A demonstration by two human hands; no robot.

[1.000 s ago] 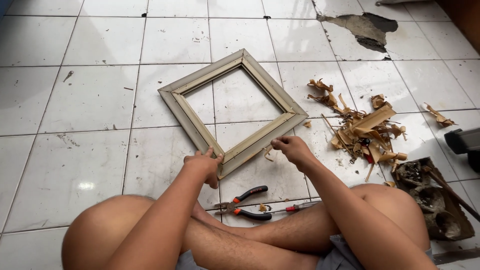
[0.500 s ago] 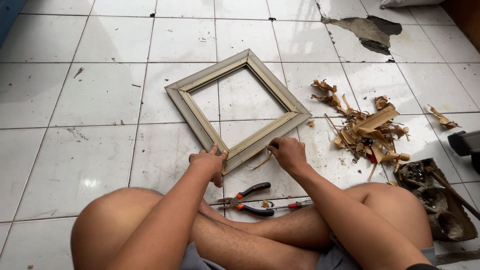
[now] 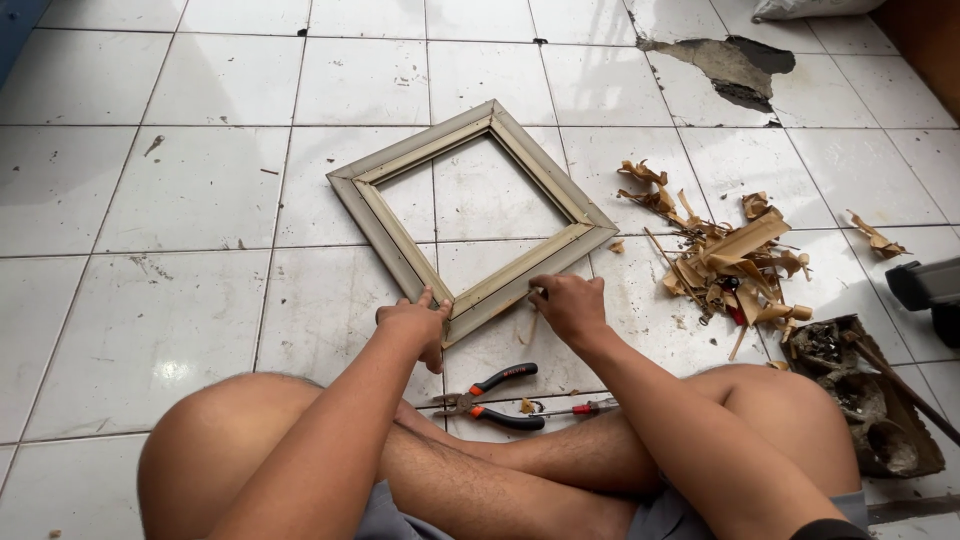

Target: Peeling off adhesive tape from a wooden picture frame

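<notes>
A square wooden frame (image 3: pixel 385 215) in pale grey-beige lies flat on the white tiled floor, turned like a diamond. My left hand (image 3: pixel 415 325) grips its nearest corner. My right hand (image 3: pixel 568 305) pinches a thin strip at the frame's lower right edge. I sit cross-legged, knees at either side. Pliers (image 3: pixel 495 398) with black and red handles lie on the floor just before my legs, with a small red-handled tool (image 3: pixel 585 408) beside them.
A heap of torn brown wood or cardboard scraps (image 3: pixel 725 260) lies right of the frame. A dirty dark tray (image 3: pixel 865 400) sits by my right knee. A black object (image 3: pixel 925 285) is at the right edge. A broken floor patch (image 3: pixel 735 65) shows at the back.
The view has shifted slightly. Both hands stay at the frame's near corner; my right hand has moved a little along the lower right edge.
</notes>
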